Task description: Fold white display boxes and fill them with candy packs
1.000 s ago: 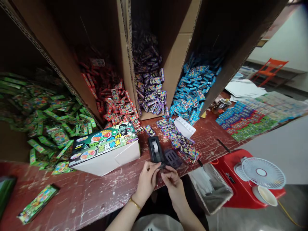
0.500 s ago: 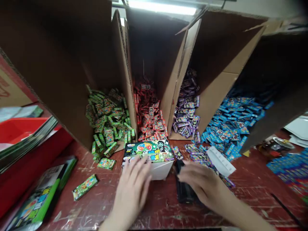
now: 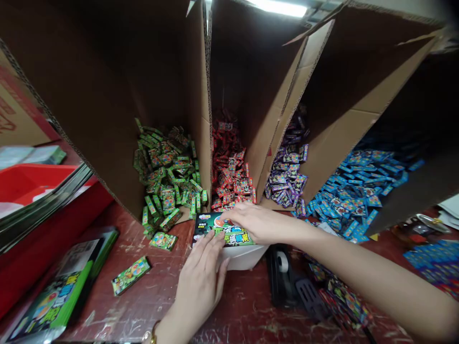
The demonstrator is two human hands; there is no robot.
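Note:
A printed cardboard candy box (image 3: 233, 236), green and black on top with a white side, sits on the table in front of me. My left hand (image 3: 201, 277) lies on its near left edge with fingers stretched out. Reaching across from the right, my right hand (image 3: 251, 220) rests on the box's top, its fingers extended over the far part; anything thin beneath them is hidden. A black tape dispenser (image 3: 280, 272) with a pale roll stands just right of the box, apart from both hands.
Tall cardboard bins hold small green (image 3: 168, 167), red (image 3: 233, 174), purple (image 3: 287, 174) and blue candy packs (image 3: 351, 186). Two loose green packs, one a bar (image 3: 131, 275), lie left. A stack of printed packaging (image 3: 53, 301) and a red tray (image 3: 39, 184) are further left.
My right hand has moved left from over the tape dispenser onto the top of the box. The left hand stays at the box's near left edge. The view has shifted slightly.

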